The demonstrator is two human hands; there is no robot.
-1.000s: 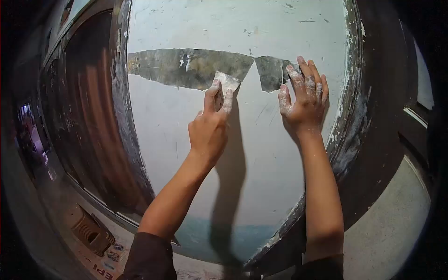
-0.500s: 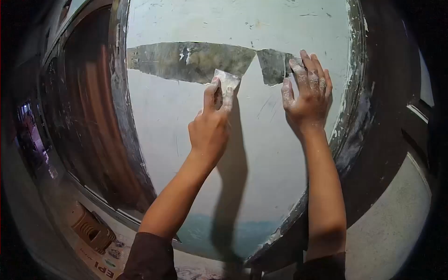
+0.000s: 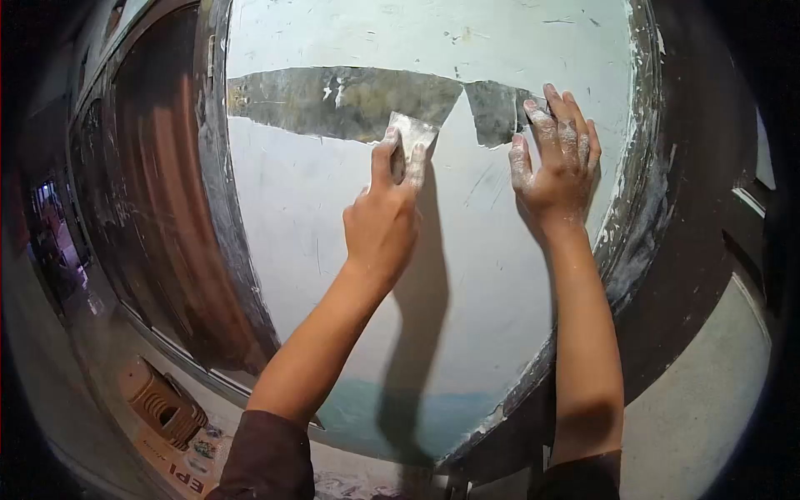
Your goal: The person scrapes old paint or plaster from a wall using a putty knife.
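My left hand [image 3: 387, 208] grips a small scraper [image 3: 413, 132] coated in white, its blade against the lower edge of a dark bare strip [image 3: 367, 102] on the pale painted wall [image 3: 333, 200]. White dust covers its fingertips. To the right, my right hand [image 3: 560, 162] rests on the wall with fingers spread, beside a second dark patch [image 3: 496, 112]. Its fingers are dusty too, and they partly cover the right end of that patch.
A worn frame edge [image 3: 218, 150] borders the wall on the left, next to a reddish-brown curtain [image 3: 196, 225]. Stacked brown stools [image 3: 167, 408] stand at the lower left by a box with lettering [image 3: 175, 462]. Another worn edge [image 3: 642, 183] runs down the right.
The view has shifted slightly. My left hand and the scraper sit a little higher and further right in the picture; my right hand stays beside the second patch.
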